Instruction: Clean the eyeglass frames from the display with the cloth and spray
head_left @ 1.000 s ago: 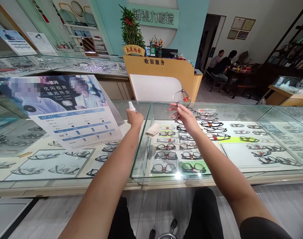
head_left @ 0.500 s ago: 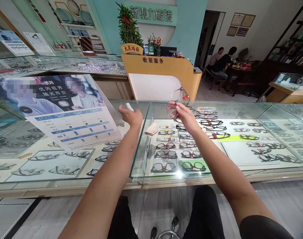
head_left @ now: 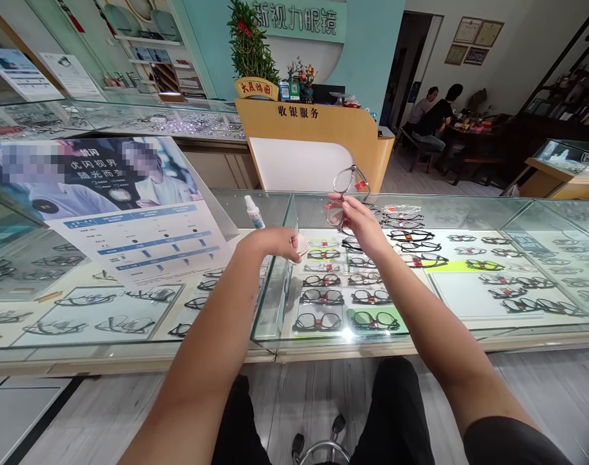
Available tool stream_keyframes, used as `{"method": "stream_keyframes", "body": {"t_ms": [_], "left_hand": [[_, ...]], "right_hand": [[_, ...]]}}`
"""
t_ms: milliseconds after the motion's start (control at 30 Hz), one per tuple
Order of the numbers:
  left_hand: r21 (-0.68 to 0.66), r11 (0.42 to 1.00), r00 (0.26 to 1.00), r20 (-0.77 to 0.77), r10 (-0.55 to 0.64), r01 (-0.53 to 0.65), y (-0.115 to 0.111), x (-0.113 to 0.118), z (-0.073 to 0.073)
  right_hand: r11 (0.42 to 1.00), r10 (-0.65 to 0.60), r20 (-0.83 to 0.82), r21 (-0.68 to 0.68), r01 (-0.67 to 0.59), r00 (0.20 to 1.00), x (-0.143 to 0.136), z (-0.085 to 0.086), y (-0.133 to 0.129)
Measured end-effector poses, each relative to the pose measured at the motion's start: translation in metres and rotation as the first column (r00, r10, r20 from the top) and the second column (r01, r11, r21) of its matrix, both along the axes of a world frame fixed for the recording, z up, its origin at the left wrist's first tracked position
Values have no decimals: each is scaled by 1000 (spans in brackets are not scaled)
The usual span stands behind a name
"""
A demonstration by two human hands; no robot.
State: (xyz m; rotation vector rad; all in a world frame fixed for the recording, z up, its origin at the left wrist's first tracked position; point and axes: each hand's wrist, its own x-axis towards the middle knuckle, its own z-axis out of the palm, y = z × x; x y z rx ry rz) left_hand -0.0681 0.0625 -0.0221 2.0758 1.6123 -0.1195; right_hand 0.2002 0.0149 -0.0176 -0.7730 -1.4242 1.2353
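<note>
Optical shop, pretty clearly. Glass display counter [head_left: 323, 353] full of eyeglass rows [head_left: 322, 296], wall sign [head_left: 297, 20] saying 新视力眼镜, cashier desk [head_left: 350, 119] lettered 收银服务, QR cards [head_left: 294, 91] on top.

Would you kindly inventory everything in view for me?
counter: one run, clear, across the middle
held glasses: one pair, clear-lensed, above the counter
spray bottle: one, white, on the counter, left of centre
cloth: one, cream, mostly hidden, near the centre
large card: one, white and blue, counter's left
displayed glasses: many, mostly dark, inside the counter
desk: one, wood-coloured and white, beyond the counter
plant: one, green, on the desk
wall sign: one, pale green, above the desk
certificates: four, mixed colours, back wall
people: two, dark and pale tops, back right
legs: two, black-clad, below the counter
left hand: one, bare, at the cloth
right hand: one, bare, on the held glasses
</note>
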Motion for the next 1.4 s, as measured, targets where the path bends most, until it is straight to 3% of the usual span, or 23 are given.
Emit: {"method": "stream_keyframes", "body": {"t_ms": [167,267,400,467,567,633,700,833,900,1033,1300,1400], "left_hand": [[-49,997,998,-17,56,-57,-1,9,-1],[32,994,994,13,106,-106,4,10,-4],[204,937,925,317,210,-283,13,7,-12],[145,899,786,554,273,-414,17,9,-15],[-110,841,433,818,379,-529,19,16,-14],[-252,831,215,892,399,-496,18,21,-10],[-335,844,55,918,392,-420,16,24,-5],[-435,852,-136,901,413,-291,9,29,2],[-438,873,-151,898,413,-214,5,29,4],[-388,919,-76,921,383,-72,0,29,5],[-459,886,-87,888,452,-71,10,29,-3],[-470,879,-143,878,457,-79,10,28,1]], "right_hand": [[1000,6,-12,-9,-6,1000,0,-1,1],[1000,9,-32,-9,-9,999,0,-1,1],[1000,4,-22,0,-4,1000,-1,-1,1],[1000,5,3,7,-5,1000,-2,-3,2],[1000,3,22,22,-3,1000,-2,-8,4],[999,5,24,32,-6,1000,-3,-10,5],[999,17,40,39,-18,999,-3,-10,5],[997,53,120,45,-59,991,-4,-5,0],[995,77,164,45,-85,983,-4,-3,-3],[988,134,234,39,-147,963,-5,-2,-6],[982,170,290,32,-187,942,-5,-7,-5],[983,170,296,10,-182,940,-5,-7,-5]]}}
